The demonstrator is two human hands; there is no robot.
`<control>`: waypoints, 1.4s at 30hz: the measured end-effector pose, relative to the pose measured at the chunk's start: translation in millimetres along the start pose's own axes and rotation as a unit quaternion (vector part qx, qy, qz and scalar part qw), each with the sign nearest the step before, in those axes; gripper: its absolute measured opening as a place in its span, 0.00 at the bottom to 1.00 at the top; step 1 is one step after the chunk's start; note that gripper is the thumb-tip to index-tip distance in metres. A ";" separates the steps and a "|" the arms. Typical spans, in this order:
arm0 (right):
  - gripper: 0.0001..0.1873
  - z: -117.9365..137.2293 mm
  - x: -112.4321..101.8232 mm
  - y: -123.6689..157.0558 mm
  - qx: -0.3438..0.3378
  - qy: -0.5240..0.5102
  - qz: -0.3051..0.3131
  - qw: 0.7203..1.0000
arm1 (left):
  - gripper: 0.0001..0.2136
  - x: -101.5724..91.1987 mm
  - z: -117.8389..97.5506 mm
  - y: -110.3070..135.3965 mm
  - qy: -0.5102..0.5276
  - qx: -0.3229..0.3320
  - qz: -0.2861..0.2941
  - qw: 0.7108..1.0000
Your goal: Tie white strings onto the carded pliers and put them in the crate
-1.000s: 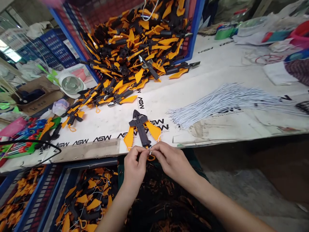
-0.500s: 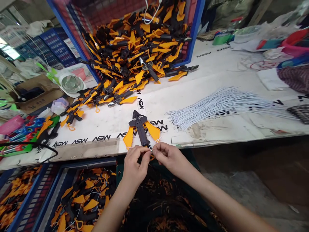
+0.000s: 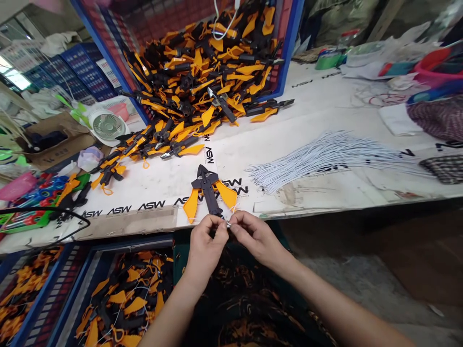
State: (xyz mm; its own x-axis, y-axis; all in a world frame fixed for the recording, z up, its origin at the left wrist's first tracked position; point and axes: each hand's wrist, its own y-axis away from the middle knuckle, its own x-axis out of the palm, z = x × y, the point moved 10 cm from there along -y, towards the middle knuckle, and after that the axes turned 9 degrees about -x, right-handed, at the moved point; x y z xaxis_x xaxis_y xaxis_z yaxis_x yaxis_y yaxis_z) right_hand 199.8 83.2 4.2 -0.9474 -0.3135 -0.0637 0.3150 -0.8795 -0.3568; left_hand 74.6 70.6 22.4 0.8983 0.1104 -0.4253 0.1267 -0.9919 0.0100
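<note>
A black and orange plastic toy (image 3: pixel 209 192) lies at the near edge of the white table (image 3: pixel 325 115), its tail end toward me. My left hand (image 3: pixel 206 246) and my right hand (image 3: pixel 253 236) meet just below it, fingertips pinched together on a thin white string at the toy's tail. Both hands are closed in a pinch. A fan of loose white strings (image 3: pixel 325 156) lies to the right on the table.
A big heap of the same toys (image 3: pixel 202 77) spills from a tilted blue crate (image 3: pixel 292 43) at the back. Blue crates (image 3: pixel 119 299) below the table on the left hold more toys with strings. A small white fan (image 3: pixel 107 126) and clutter sit at left.
The hands have stayed pinched at the toy's tail, with only small finger movements on the string. The view has shifted slightly.
</note>
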 end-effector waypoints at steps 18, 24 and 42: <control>0.21 -16.1 16.7 0.0 0.122 -0.116 0.051 0.984 | 0.07 -6.4 -8.5 9.4 -0.041 0.138 -0.006 0.990; 0.16 -16.7 15.3 0.5 0.096 -0.041 0.043 0.994 | 0.11 2.3 20.3 5.6 0.112 -0.012 0.057 0.992; 0.16 -13.4 14.5 1.2 0.101 -0.011 0.047 0.994 | 0.04 6.6 -38.9 27.7 -0.327 0.399 0.002 0.857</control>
State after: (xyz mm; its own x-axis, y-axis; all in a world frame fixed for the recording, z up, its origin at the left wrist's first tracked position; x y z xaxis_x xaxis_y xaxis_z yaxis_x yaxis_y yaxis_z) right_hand 185.7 82.4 -9.7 -0.9125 -0.4037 -0.0664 0.4091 -0.8990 -0.1564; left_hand 100.3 46.3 55.1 0.4380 0.3078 -0.8446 -0.4381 -0.7473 -0.4996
